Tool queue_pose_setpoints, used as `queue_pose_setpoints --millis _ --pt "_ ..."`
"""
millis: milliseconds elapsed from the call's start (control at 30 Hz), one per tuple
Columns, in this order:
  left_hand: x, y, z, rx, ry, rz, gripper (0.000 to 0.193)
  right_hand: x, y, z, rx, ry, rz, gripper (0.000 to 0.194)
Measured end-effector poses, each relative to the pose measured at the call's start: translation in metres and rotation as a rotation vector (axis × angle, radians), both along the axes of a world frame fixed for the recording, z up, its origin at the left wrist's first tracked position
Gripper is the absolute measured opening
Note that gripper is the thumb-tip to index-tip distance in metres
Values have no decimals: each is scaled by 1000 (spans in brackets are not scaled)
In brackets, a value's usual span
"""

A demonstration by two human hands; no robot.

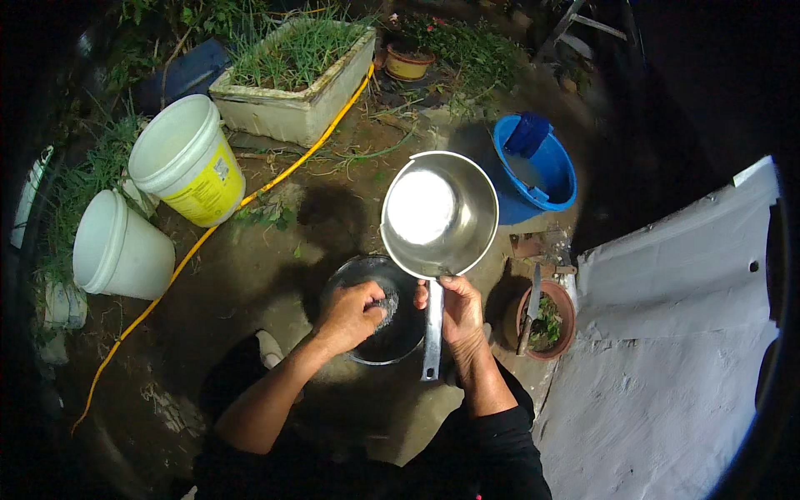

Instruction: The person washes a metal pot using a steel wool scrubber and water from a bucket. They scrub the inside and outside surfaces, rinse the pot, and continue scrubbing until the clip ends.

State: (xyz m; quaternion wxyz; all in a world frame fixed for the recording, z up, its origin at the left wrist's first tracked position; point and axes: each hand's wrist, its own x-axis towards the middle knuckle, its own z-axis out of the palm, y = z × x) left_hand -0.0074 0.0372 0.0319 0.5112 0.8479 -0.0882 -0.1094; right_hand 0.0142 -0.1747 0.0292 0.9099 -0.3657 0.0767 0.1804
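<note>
My right hand (462, 312) grips a stainless steel saucepan (478, 212) where its handle meets the rim. The pan's mouth is turned up towards me, its inside bare and shiny, with bright glare on the bottom. The flat metal handle (432, 344) points back at my body. My left hand (347, 315) is closed on a steel wool scrubber (389, 307), to the left of the handle and apart from the pan. Below both hands a round, dark basin (387, 361) rests on the ground, partly covered by them.
Two white buckets (181, 150) (144, 256) stand at left beside a yellow hose (194, 250). Ahead is a planter box (269, 115). A blue bucket (509, 200) with a dark cloth (528, 134) stands at right. A knife (532, 306) lies across a plant pot (567, 319) near a white wall (662, 387).
</note>
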Motion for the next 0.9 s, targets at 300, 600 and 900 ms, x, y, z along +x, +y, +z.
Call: queue_pose_setpoints --millis 300,600,900 --pt "14 5 18 -539 221 129 25 -11 6 20 -138 -144 28 35" --pt "12 4 14 -623 209 1 26 -10 18 21 -109 -141 46 33" --pt "9 1 27 -493 247 7 26 -13 16 9 -113 -38 79 31"
